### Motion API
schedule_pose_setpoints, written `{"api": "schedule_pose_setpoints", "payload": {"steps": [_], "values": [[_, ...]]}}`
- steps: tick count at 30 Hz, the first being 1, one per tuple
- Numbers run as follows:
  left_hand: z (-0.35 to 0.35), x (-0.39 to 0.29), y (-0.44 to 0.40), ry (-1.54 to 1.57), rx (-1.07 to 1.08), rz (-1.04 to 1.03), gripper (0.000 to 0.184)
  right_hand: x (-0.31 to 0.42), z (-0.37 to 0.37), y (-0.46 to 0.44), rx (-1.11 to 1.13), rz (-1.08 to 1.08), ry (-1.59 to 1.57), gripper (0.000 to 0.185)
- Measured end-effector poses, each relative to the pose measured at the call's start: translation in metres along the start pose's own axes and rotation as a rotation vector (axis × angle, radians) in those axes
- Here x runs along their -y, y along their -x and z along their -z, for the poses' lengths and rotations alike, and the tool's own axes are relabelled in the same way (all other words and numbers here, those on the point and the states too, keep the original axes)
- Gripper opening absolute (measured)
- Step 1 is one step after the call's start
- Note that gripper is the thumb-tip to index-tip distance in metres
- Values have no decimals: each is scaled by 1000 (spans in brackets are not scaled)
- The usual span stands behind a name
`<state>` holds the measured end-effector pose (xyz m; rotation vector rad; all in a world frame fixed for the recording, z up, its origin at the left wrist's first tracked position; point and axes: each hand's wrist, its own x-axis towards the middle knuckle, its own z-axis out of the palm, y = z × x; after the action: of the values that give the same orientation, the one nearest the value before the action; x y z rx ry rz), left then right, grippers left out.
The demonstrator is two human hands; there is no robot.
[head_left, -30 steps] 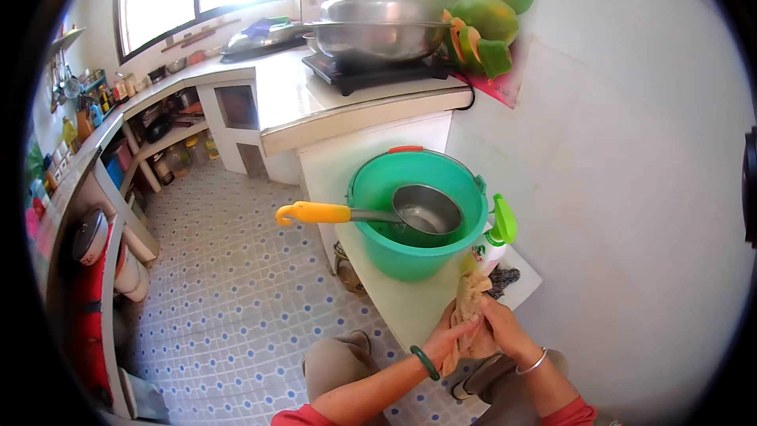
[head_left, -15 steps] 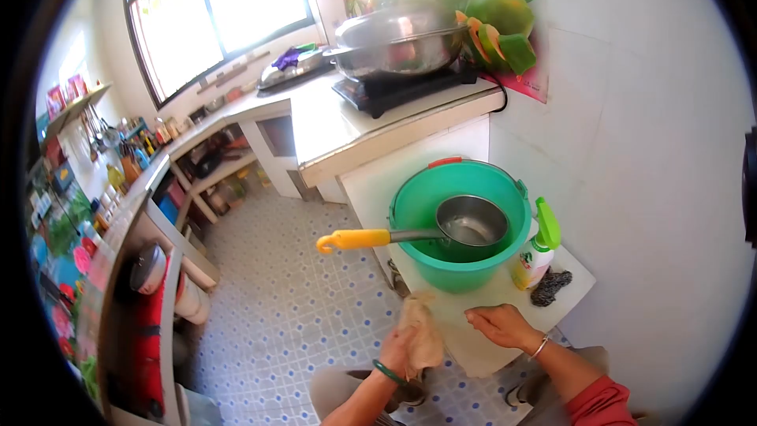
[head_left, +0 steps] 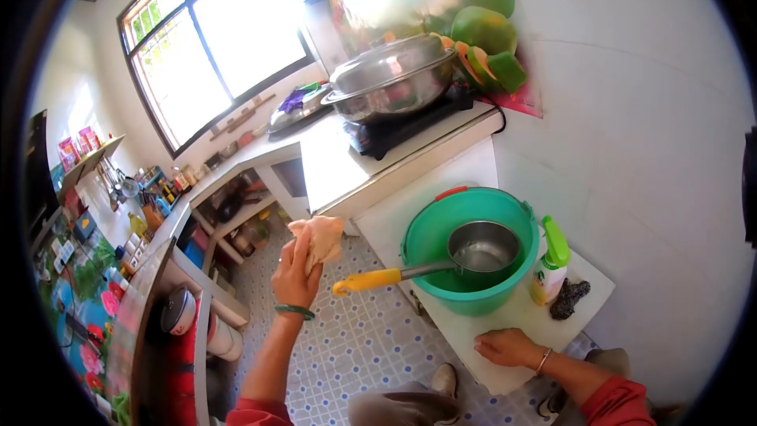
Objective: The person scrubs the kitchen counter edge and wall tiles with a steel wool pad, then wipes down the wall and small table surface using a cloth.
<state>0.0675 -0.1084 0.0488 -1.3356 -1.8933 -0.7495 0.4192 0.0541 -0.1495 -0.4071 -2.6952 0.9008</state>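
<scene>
My left hand (head_left: pixel 294 278), with a green bangle at its wrist, grips a crumpled peach-coloured cloth (head_left: pixel 322 241) in front of the counter's corner. Over the front edge of a low white table (head_left: pixel 597 309) is my right hand (head_left: pixel 507 346), its fingers curled together and nothing visible in them. Whether it touches the tabletop I cannot tell. A green bucket (head_left: pixel 426 230) stands on that table. Across its mouth lies a metal ladle (head_left: pixel 483 254) with a yellow handle. Beside the bucket are a spray bottle (head_left: pixel 549 274) with a green head and a dark scouring pad (head_left: pixel 569 300).
A lidded steel pot (head_left: pixel 390 83) sits on a black cooker (head_left: pixel 406 128) on the white counter (head_left: pixel 331 170). To the left, a long counter holds bottles and utensils, with a pot (head_left: pixel 180 308) on a shelf below. Patterned tiles (head_left: pixel 339 355) cover the floor.
My left hand has lifted the cloth up and to the left, from beside the low table to the counter's corner. My right hand has turned over and sits slightly lower. The view has shifted.
</scene>
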Motion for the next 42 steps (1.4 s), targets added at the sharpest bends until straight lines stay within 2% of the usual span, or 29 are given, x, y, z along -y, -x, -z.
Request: {"api": "schedule_pose_setpoints", "payload": {"steps": [2,3,6,7,11,14,16,19,23,30,32,35,38,39,42], "values": [[-9,5,-24,-348,50,-253,67,-2,0,-2,-18,5,13,32],[-14,3,-36,-460,23,-347,62,-1,-1,-2,-17,22,24,32],[-43,12,-57,-590,79,-407,54,-2,-3,-5,6,18,51,30],[-48,11,-63,-608,21,-480,47,-4,-3,-5,46,22,74,30],[-53,-2,-74,-616,77,-521,39,-6,-4,-5,17,23,68,27],[-64,-17,-89,-551,98,-592,46,-7,-6,-3,12,49,67,26],[-80,-32,-100,-521,143,-582,44,-9,-10,-2,-30,90,57,25],[-100,-57,-115,-497,303,-665,33,-6,-11,-2,-13,65,89,27],[-118,-73,-132,-590,365,-827,34,-4,-15,-1,-18,112,106,28],[-131,-112,-158,-544,504,-834,28,15,-1,2,200,94,177,30],[-150,-124,-167,-530,464,-845,26,21,5,6,257,85,189,30],[-183,-146,-182,-474,392,-873,22,25,0,16,130,129,102,15],[-216,-175,-201,-413,303,-906,18,26,0,22,198,78,-18,15],[-228,-185,-206,-405,291,-890,17,24,-8,26,106,105,-1,16],[-264,-214,-224,-393,270,-873,17,18,-4,29,137,81,-29,17]]}}
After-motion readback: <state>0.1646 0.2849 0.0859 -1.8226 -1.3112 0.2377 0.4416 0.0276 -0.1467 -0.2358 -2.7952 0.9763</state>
